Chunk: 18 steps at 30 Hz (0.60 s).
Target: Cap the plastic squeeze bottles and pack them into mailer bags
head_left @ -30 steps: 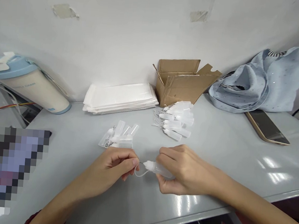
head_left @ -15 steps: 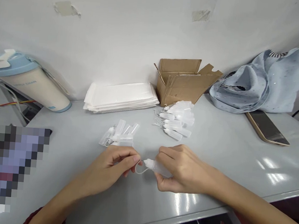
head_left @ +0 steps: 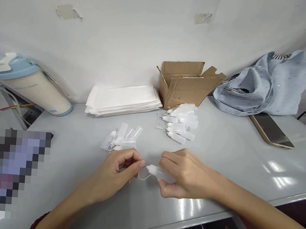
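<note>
A small translucent needle-tip squeeze bottle lies sideways, nozzle to the left, with my right hand closed around its body. From its white neck a thin white strap curves over to my left hand. Thumb and forefinger of that hand are pinched together at the nozzle's thin tip; whatever cap is at the strap's end is hidden by the fingers. Behind my left hand lies a small group of similar bottles. A larger pile of them rests farther back, beyond my right hand.
A stack of white envelopes and an open cardboard box stand against the wall. To the right are a blue cloth bag and a phone. A tumbler stands at the left, behind a pixelated area.
My left fingertips have shifted slightly, and the strap's loop looks flatter. The right hand keeps its hold on the bottle. The whole view has shifted a little.
</note>
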Each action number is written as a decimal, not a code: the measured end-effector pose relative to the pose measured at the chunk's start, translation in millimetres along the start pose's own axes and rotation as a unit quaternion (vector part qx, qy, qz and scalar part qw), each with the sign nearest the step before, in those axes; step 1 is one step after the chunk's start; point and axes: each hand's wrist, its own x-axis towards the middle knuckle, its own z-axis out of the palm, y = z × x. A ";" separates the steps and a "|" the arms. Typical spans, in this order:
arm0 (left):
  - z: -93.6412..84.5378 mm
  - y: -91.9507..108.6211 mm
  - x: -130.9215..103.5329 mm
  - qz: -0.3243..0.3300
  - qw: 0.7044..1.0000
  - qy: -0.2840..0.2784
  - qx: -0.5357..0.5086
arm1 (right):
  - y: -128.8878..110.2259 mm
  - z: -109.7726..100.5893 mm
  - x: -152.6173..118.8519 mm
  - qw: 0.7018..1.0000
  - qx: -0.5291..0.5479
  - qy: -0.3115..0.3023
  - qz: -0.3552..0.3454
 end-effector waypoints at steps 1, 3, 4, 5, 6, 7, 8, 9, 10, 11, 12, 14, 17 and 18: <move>0.9 -1.7 0.4 0.002 1.000 0.000 -0.009 | 0.0 0.2 -0.2 1.000 0.000 0.007 -0.003; 2.6 -3.8 1.0 0.004 1.000 0.000 -0.023 | -0.1 0.7 -0.6 1.000 -0.003 0.012 -0.005; 3.5 -4.1 1.2 0.005 1.000 0.000 -0.027 | -0.2 1.1 -0.7 1.000 -0.005 0.013 -0.005; 4.5 -4.2 1.3 0.007 1.000 0.001 -0.030 | -0.4 1.5 -0.8 1.000 -0.007 0.013 -0.005; 5.6 -4.1 1.4 0.009 0.999 0.003 -0.032 | -0.7 1.9 -0.9 1.000 -0.007 0.012 -0.004; 6.7 -4.0 1.4 0.012 0.999 0.005 -0.034 | -1.0 2.4 -0.9 1.000 -0.007 0.013 -0.002; 7.9 -3.9 1.4 0.015 0.999 0.006 -0.037 | -1.4 2.8 -1.0 1.000 -0.007 0.015 -0.001; 8.9 -3.8 1.3 0.019 0.999 0.008 -0.040 | -1.7 3.2 -0.9 1.000 -0.006 0.018 0.000; 9.8 -3.7 1.1 0.022 0.999 0.009 -0.044 | -2.0 3.4 -0.9 1.000 -0.006 0.022 0.001; 10.4 -3.7 1.0 0.024 0.999 0.010 -0.047 | -2.1 3.4 -0.8 1.000 -0.007 0.025 0.001; 10.5 -3.5 0.8 0.025 0.998 0.011 -0.050 | -2.0 3.3 -0.7 1.000 -0.007 0.027 0.001; 9.4 -3.2 0.4 0.025 0.998 0.010 -0.053 | -1.2 2.7 -0.2 0.999 -0.009 0.031 -0.001; 4.8 -3.3 0.3 0.022 0.998 0.020 -0.063 | 0.9 1.7 0.8 0.999 -0.016 0.046 -0.003; 3.0 -3.4 0.5 0.020 0.997 0.029 -0.072 | 1.6 1.4 1.2 0.998 -0.019 0.053 -0.003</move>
